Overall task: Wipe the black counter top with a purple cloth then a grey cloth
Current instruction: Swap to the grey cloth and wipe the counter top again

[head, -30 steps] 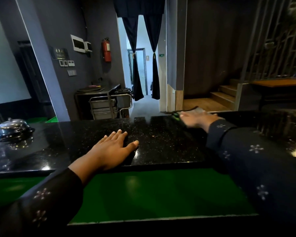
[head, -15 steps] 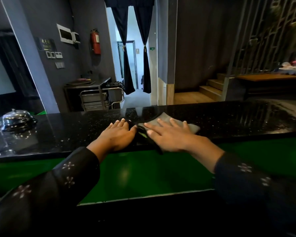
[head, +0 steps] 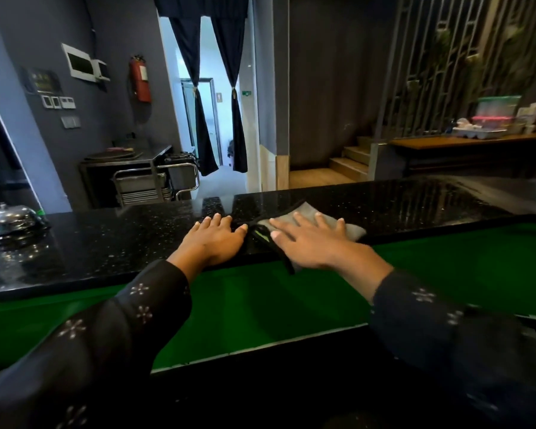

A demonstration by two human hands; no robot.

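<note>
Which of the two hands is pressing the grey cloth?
The right hand, flat on the grey cloth. The left hand lies bare on the black counter top.

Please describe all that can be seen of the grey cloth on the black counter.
The grey cloth looks soft, with a dark edge trim and a small green tag at its left end. It lies flat on the black counter top near the front edge, one corner hanging over it. The right hand presses on it with straight, spread fingers, covering most of it.
</note>
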